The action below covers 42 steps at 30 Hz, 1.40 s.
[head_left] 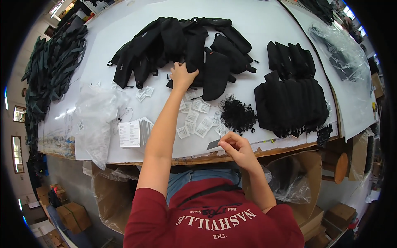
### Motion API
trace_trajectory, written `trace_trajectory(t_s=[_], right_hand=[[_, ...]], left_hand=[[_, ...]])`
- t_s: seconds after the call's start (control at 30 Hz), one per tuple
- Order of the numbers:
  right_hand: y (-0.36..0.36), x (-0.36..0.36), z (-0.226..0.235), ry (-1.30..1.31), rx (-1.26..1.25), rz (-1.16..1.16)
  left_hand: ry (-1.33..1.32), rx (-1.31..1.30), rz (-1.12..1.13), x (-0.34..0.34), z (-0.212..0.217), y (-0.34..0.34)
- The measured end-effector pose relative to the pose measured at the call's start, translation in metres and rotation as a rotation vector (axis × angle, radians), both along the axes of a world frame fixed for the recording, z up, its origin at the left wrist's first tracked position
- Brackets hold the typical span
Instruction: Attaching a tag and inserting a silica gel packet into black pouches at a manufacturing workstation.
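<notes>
My left hand [182, 78] reaches far across the table, its fingers curled on the near edge of a black fabric pouch [195, 51] in a loose heap. Another black pouch [216, 76] lies just right of it. Close to the table's front edge, my right hand [239, 151] is closed in a pinch on a thin cord [223, 133]. A small dark grey card [213, 144] shows beside those fingertips; whether the cord joins it I cannot tell. Small white printed packets [191, 116] lie scattered between my hands. A tangle of black strings [236, 115] sits behind my right hand.
A stack of white printed cards [130, 134] and a clear plastic bag [97, 120] are at left. Black pouches stand in rows [291, 103] at right. Dark straps [53, 70] hang over the far left. Open cardboard boxes [312, 173] sit below the table edge.
</notes>
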State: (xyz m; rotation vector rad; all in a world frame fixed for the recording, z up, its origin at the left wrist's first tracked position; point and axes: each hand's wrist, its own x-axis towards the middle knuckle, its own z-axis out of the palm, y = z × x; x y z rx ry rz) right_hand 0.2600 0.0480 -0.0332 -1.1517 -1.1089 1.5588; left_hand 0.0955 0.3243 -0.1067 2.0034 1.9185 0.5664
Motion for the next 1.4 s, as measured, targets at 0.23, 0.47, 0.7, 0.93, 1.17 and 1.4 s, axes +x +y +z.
trace_trajectory(t_s=[0.23,0.47,0.7,0.93,1.17,1.4], right_hand=[[-0.007,0.008,-0.007,0.037,-0.054,0.014],[-0.004,0.014,-0.002,-0.006,-0.098,0.086],[-0.007,0.006,-0.003,-0.173,-0.137,0.225],[-0.011,-0.025,0.0,-0.442,-0.036,0.219],[-0.005,-0.065,-0.002,-0.6,0.085,0.29],[-0.001,-0.094,-0.008,-0.775,0.271,0.273]], left_hand=[[-0.354,0.331,-0.083,-0.045,0.096,0.004],[-0.608,-0.45,-0.355,-0.111,0.147,-0.059],[0.112,0.129,-0.421,-0.115,0.061,-0.117],[-0.178,0.021,0.006,-0.131,0.048,-0.241],[-0.337,-0.162,0.097,-0.135,0.015,-0.291],[-0.715,-0.112,0.054,-0.12,0.024,-0.3]])
